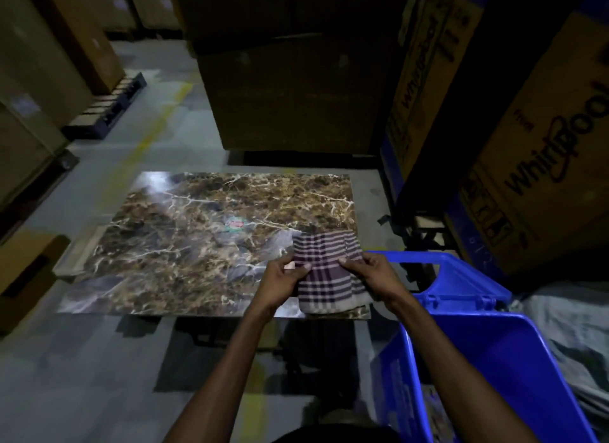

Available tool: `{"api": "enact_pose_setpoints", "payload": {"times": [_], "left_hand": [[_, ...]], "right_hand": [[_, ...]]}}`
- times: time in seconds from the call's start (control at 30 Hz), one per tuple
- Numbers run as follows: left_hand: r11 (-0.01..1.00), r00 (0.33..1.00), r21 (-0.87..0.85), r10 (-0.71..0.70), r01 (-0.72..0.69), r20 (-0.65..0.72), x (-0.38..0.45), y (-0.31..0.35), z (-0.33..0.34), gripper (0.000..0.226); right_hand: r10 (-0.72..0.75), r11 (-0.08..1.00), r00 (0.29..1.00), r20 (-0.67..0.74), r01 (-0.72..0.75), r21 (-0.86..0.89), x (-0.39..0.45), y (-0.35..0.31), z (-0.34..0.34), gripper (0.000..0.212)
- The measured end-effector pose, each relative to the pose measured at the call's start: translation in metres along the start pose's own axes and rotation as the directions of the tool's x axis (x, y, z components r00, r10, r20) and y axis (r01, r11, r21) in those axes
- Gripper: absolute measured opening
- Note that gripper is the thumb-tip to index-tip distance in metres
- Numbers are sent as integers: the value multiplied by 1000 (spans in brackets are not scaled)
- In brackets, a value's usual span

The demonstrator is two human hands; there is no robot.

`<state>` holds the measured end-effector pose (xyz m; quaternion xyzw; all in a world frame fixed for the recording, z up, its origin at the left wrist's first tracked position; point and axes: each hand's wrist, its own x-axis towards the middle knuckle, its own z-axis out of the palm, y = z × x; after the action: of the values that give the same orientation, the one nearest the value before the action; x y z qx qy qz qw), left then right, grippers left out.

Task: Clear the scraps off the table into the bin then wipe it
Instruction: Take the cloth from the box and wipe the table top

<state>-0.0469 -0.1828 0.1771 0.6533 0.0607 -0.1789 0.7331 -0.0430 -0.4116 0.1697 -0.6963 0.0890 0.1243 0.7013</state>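
bin (514, 353) beside table (197, 245) | both hands' fingers pinch checked cloth (329, 271) | left hand (283, 278) | right hand (372, 274)

The counter (184, 245) sits low at centre, on the floor (82, 360). On its near right corner lies the cloth (329, 274), the left hand (283, 281) pinching its left edge and the right hand (372, 274) its right edge. A sticker (234, 224) rests mid-counter, behind and left of the cloth. The bin (494, 353) stands just right of the counter, nearer the person. Behind the counter rises a large box (290, 96); printed cartons (534, 166) stack up at right, behind the bin. More boxes (43, 80) line the far left.
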Motion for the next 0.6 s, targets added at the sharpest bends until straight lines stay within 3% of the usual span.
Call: {"api": "enact_pose_setpoints", "payload": {"times": [0.03,0.13,0.27,0.6], "left_hand": [[999,999,1,46,-46,-16,-16,2,-11,32],[991,988,-48,118,-124,-102,-65,1,-50,40],[971,962,-126,173,-202,-211,-126,-7,-102,27],[924,893,-235,188,-302,-408,-215,-4,-181,45]], "right_hand": [[-42,999,999,1,42,-12,-11,-7,14,38],[-109,994,992,64,106,40,-49,-21,62,20],[-146,986,978,150,133,96,-84,-25,120,24],[-98,994,964,246,81,80,-124,-32,236,51]]}}
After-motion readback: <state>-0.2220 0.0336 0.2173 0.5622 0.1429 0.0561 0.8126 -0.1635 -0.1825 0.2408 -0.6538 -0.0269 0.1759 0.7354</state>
